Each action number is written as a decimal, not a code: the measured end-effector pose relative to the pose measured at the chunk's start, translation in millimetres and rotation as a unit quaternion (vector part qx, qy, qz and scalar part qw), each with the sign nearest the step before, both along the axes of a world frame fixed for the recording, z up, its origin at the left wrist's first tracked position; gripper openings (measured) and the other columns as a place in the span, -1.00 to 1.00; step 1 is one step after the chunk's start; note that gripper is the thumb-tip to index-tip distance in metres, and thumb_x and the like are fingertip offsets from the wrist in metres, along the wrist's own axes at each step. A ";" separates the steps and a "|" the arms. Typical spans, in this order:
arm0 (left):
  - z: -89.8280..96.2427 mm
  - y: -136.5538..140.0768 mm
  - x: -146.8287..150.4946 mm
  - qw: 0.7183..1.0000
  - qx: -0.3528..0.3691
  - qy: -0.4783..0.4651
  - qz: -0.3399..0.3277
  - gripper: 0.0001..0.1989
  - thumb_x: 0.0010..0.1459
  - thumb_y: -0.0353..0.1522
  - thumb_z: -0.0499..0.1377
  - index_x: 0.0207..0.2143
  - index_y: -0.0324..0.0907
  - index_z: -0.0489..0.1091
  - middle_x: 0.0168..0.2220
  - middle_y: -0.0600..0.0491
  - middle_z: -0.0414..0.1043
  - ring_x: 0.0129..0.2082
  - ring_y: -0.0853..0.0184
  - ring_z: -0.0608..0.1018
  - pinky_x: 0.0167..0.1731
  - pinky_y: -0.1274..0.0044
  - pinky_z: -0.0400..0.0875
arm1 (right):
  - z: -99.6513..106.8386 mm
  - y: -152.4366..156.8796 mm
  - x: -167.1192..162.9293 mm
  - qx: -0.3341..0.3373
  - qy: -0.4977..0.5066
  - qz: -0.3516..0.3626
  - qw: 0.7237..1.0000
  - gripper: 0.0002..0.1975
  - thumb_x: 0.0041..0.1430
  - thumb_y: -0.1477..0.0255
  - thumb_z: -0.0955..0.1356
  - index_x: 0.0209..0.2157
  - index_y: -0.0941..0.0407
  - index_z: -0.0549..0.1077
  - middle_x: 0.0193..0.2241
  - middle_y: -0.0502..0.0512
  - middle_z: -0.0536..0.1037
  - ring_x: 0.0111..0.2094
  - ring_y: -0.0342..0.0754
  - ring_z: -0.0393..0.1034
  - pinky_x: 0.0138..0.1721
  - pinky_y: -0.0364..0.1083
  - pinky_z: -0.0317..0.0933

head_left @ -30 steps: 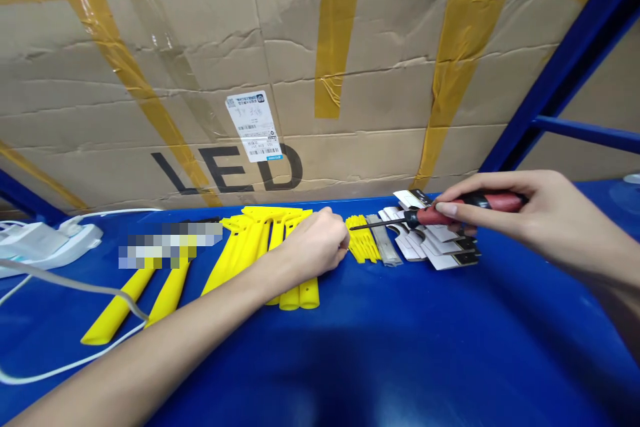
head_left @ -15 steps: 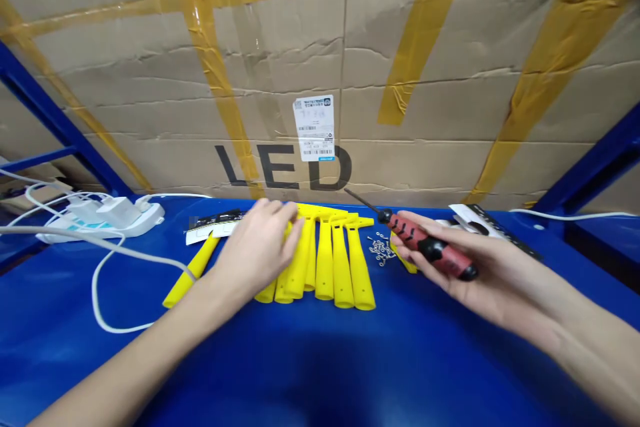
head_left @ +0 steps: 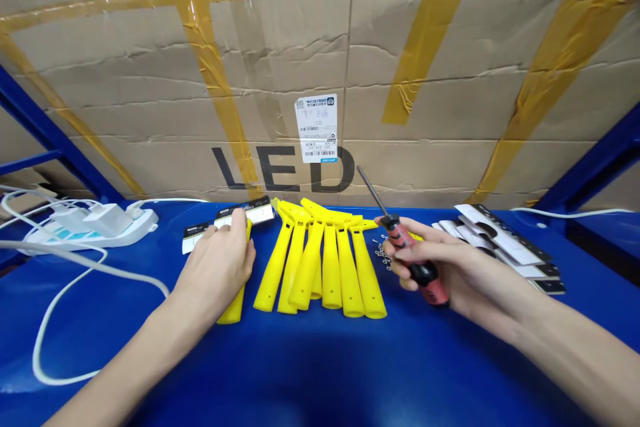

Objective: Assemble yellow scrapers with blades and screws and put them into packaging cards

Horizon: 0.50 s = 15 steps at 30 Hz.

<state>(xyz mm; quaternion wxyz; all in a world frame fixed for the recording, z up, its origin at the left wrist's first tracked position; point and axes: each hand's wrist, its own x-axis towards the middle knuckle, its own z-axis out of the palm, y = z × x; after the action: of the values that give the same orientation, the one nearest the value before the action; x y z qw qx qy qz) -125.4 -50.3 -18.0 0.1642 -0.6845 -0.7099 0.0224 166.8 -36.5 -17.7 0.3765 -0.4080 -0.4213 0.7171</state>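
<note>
My left hand is closed round the upper part of a yellow plastic handle, whose wide hollow end points toward me. My right hand grips a red and black screwdriver, its metal shaft pointing up and to the left. Between my hands lies a row of several similar yellow handles, narrow angled heads at the back. Small metal screws or rings lie in a little heap, partly hidden behind my right hand. Behind my left hand are flat black and white pieces.
More flat black and white pieces are stacked at the right. A white power strip with plugs and loose cables lies at the left on the blue surface. A large taped cardboard box stands behind, between blue metal posts.
My left hand has moved left from the row onto the separate handle, which now lies nearer the row. The screwdriver has turned more upright, with my right fingers closed round it.
</note>
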 end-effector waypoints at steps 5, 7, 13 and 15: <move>28.9 -3.9 35.0 0.996 0.076 0.046 -0.022 -0.78 0.36 -0.37 -0.10 -0.12 -0.30 0.28 -0.30 -0.24 0.53 -0.22 -0.05 0.59 -0.27 0.31 0.45 | -3.2 6.9 26.7 0.053 -0.091 -0.043 0.993 -0.71 0.09 0.29 0.48 -0.16 0.07 0.50 -0.70 -0.14 0.25 -0.64 -0.21 0.08 -0.67 -0.20 -0.15; 38.3 -3.1 49.2 0.993 0.096 0.055 -0.033 -0.77 0.37 -0.37 -0.11 -0.13 -0.29 0.28 -0.28 -0.26 0.52 -0.20 -0.06 0.58 -0.29 0.31 0.45 | -6.8 10.0 37.7 0.064 -0.113 -0.055 0.990 -0.72 0.11 0.23 0.47 -0.17 0.06 0.52 -0.72 -0.14 0.24 -0.65 -0.21 0.04 -0.69 -0.20 -0.23; 37.1 10.2 63.8 0.994 0.080 0.063 -0.048 -0.83 0.32 -0.43 -0.03 -0.12 -0.29 0.30 -0.34 -0.21 0.52 -0.27 -0.03 0.58 -0.39 0.35 0.40 | -15.6 12.1 56.7 0.071 -0.120 -0.078 0.987 -0.71 0.05 0.24 0.51 -0.20 0.06 0.54 -0.72 -0.12 0.27 -0.66 -0.24 0.05 -0.66 -0.20 -0.10; 31.5 14.0 59.0 0.994 0.082 0.060 -0.048 -0.83 0.33 -0.42 -0.02 -0.12 -0.29 0.30 -0.35 -0.19 0.51 -0.29 -0.01 0.57 -0.42 0.36 0.38 | -16.0 11.2 57.5 0.076 -0.120 -0.073 0.987 -0.71 0.03 0.24 0.52 -0.23 0.07 0.54 -0.73 -0.12 0.28 -0.67 -0.24 0.06 -0.65 -0.20 -0.05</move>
<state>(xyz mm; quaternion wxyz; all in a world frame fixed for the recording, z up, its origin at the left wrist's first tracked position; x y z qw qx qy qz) -66.3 -36.4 13.5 0.2626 -0.6995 -0.6646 -0.0029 224.3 -25.3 -33.6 0.4045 -0.4904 -0.4860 0.5997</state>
